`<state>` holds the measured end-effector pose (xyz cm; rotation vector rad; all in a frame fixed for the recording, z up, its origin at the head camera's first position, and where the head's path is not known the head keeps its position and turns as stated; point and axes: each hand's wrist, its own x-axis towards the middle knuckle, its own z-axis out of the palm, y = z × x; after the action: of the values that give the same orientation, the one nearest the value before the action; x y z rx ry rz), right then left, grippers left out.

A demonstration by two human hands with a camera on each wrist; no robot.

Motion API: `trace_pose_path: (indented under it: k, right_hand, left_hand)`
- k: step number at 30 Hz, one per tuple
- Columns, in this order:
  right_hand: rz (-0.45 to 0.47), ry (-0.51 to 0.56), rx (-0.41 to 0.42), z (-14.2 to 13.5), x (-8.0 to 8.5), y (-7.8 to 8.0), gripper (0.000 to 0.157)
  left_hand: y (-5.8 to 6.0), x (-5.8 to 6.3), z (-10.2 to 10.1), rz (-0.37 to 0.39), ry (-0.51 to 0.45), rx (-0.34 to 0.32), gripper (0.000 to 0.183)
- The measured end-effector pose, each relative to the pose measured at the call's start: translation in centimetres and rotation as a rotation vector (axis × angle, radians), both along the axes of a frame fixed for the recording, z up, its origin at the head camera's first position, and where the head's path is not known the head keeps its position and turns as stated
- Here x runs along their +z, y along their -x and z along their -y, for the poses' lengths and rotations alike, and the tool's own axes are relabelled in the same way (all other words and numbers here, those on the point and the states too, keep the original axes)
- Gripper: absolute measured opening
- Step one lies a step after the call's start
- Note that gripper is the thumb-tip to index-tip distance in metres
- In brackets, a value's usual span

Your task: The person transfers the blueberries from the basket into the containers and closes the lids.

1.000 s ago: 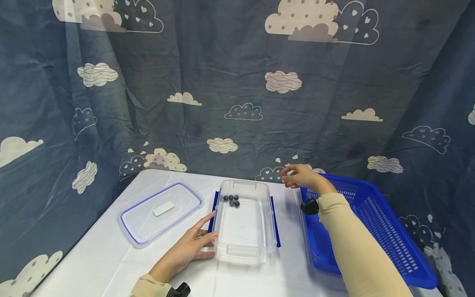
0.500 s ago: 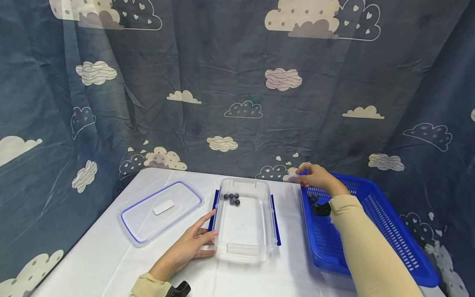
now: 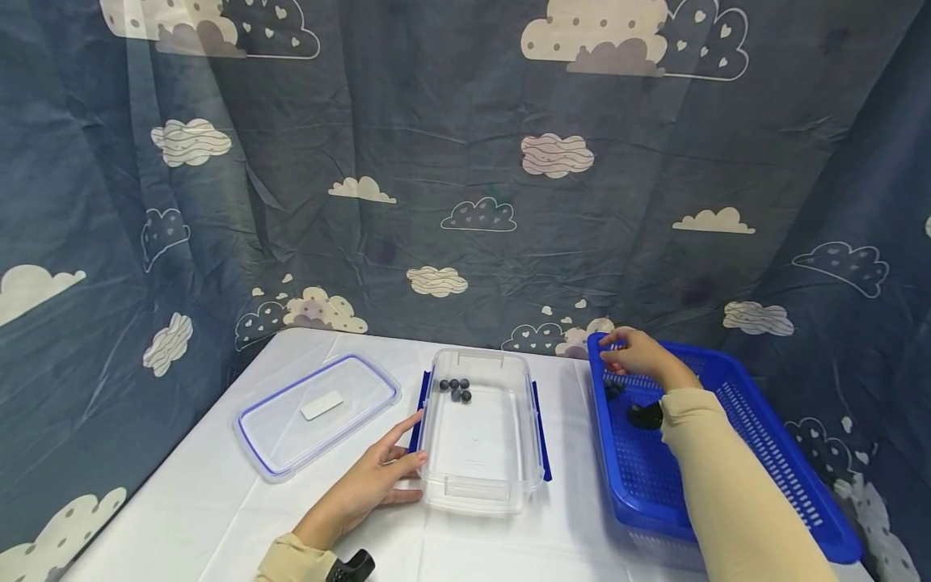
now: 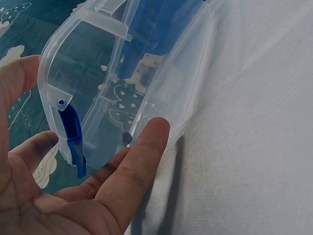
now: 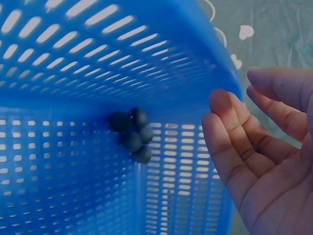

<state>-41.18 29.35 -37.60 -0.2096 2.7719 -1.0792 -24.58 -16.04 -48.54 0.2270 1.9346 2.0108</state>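
Observation:
A clear plastic food container (image 3: 476, 453) with blue side clips stands on the white table. Several dark round berries, like blueberries (image 3: 456, 395), lie near its far left corner. My left hand (image 3: 371, 478) rests against the container's left side, fingers mostly straight. In the left wrist view the fingers (image 4: 146, 147) spread along the wall by a blue clip (image 4: 73, 137). Over the far left corner of the blue basket (image 3: 618, 493) hovers my right hand (image 3: 640, 357), loosely bent and holding nothing. Below its fingertips, more blueberries (image 5: 132, 139) cluster in the basket's corner.
A clear lid (image 3: 276, 436) with a blue seal and a white label (image 3: 321, 406) lies flat left of the container. The basket's slotted walls rise around the berries. A dark cloud-print curtain (image 3: 407, 234) hangs behind the table.
My right hand has moved right from beside the basket to over its far left corner, and lower. The left hand, container and its berries have stayed put.

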Motion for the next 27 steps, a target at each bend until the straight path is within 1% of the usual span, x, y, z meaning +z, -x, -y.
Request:
trace_pose_path:
  k: [7,13,18,21,27]
  right_hand:
    - [0.088,0.082,0.0,-0.4,-1.4,-0.2,0.048]
    - [0.135,0.052,-0.01,-0.5,-2.7,-0.5,0.048]
    - [0.154,0.065,-0.017,-0.5,-3.4,-0.8,0.048]
    - [0.162,0.076,-0.007,-0.5,-3.8,-0.9,0.047]
    - [0.183,0.038,-0.009,-0.7,-4.5,-1.1,0.043]
  left_hand:
    - [0.0,-0.1,0.0,-0.001,-0.002,0.0,0.076]
    - [0.0,-0.1,0.0,-0.002,-0.005,-0.004,0.076]
    - [0.1,-0.1,0.0,0.002,-0.009,-0.005,0.076]
    - [0.1,-0.1,0.0,0.003,-0.01,-0.004,0.076]
    - [0.2,-0.1,0.1,0.0,-0.008,-0.003,0.077]
